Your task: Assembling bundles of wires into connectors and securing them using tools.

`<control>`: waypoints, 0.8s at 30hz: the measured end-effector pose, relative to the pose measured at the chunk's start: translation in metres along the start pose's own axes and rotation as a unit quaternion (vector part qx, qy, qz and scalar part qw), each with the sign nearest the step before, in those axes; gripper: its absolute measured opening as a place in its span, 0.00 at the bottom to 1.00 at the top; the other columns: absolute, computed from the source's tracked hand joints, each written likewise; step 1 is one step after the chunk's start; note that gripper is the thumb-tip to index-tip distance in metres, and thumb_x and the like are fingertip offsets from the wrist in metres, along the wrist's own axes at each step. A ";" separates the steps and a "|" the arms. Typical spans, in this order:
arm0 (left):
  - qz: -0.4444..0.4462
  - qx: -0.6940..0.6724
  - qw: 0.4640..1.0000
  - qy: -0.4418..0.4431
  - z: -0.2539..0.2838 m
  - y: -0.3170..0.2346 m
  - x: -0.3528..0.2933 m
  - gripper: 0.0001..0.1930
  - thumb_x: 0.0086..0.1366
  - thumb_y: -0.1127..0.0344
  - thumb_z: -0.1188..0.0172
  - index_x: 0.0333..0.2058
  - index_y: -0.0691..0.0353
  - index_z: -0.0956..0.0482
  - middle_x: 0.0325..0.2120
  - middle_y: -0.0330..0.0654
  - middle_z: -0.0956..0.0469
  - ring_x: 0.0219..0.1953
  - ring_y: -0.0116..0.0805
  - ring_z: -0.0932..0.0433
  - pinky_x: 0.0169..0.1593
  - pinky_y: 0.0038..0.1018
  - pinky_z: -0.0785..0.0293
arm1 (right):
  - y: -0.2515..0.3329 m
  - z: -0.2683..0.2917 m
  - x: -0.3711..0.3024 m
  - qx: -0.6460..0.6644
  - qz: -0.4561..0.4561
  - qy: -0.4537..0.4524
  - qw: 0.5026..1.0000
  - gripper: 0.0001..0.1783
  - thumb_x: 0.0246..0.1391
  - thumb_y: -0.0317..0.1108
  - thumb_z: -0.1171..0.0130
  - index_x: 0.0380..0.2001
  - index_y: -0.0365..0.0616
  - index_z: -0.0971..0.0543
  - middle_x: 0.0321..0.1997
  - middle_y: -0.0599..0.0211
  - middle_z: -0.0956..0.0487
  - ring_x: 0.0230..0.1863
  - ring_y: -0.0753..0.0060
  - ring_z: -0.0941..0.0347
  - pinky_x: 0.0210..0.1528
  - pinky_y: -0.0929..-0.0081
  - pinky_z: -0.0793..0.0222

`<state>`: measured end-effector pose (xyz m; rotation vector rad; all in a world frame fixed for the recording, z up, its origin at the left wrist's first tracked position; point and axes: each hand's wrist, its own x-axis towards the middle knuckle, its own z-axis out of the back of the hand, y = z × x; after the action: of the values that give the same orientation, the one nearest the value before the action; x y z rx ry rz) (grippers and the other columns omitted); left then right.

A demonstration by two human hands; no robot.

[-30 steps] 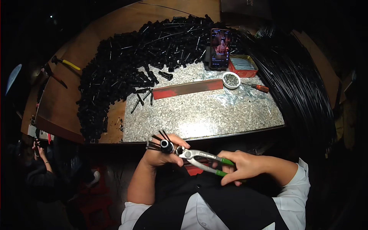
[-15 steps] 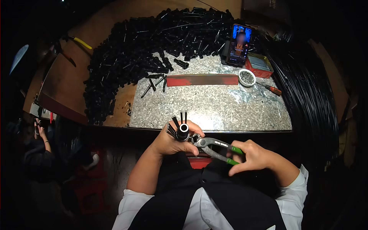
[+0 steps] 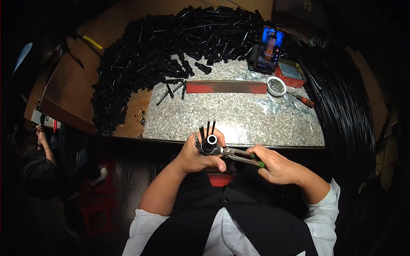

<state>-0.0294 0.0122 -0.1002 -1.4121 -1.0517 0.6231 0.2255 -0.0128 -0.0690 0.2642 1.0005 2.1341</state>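
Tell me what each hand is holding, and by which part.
The left hand holds a black tubular piece around its body, below the pale-ringed end; the right hand grips the pliers by their green handles.

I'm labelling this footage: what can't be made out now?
Head view: lower part of the black tube, behind the left hand.
Head view: most of the pliers' green grips, covered by the right hand.
Head view: lower pieces of the black heap, buried under others.
Head view: shapes of the bits in the white bowl, too small.
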 end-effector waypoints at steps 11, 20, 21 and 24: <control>0.038 -0.086 0.993 -0.070 -0.006 0.005 -0.008 0.39 0.28 0.41 0.25 0.35 0.62 0.29 0.28 0.30 0.30 0.26 0.16 0.36 0.29 0.14 0.43 | 0.007 -0.016 0.017 0.030 -0.043 -0.042 0.998 0.14 0.53 0.36 0.39 0.31 0.38 0.31 0.22 0.51 0.26 0.26 0.45 0.27 0.27 0.61 0.34; 0.036 -0.101 0.991 -0.080 0.001 0.017 -0.012 0.39 0.33 0.49 0.24 0.40 0.64 0.33 0.22 0.29 0.31 0.24 0.17 0.35 0.30 0.16 0.39 | -0.007 -0.015 0.015 -0.063 -0.020 -0.125 0.990 0.13 0.50 0.34 0.36 0.26 0.40 0.29 0.21 0.54 0.25 0.23 0.53 0.26 0.25 0.67 0.33; 0.012 -0.090 0.993 -0.077 0.005 0.022 -0.013 0.39 0.34 0.50 0.24 0.41 0.65 0.34 0.20 0.28 0.32 0.23 0.17 0.35 0.30 0.16 0.38 | -0.007 -0.012 0.014 -0.063 -0.026 -0.149 0.987 0.11 0.49 0.33 0.36 0.26 0.40 0.28 0.21 0.54 0.25 0.23 0.52 0.26 0.25 0.67 0.33; 0.019 -0.086 0.993 -0.076 0.009 0.023 -0.013 0.38 0.36 0.56 0.23 0.42 0.66 0.35 0.16 0.28 0.35 0.21 0.19 0.34 0.29 0.17 0.37 | -0.017 0.004 0.016 -0.086 -0.037 -0.217 0.972 0.09 0.48 0.29 0.37 0.27 0.40 0.27 0.21 0.54 0.25 0.23 0.51 0.26 0.26 0.66 0.33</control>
<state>-0.0371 0.0079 -0.1265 -1.5552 -1.2256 0.6898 0.2254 0.0079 -0.0801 0.5696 0.5594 1.9628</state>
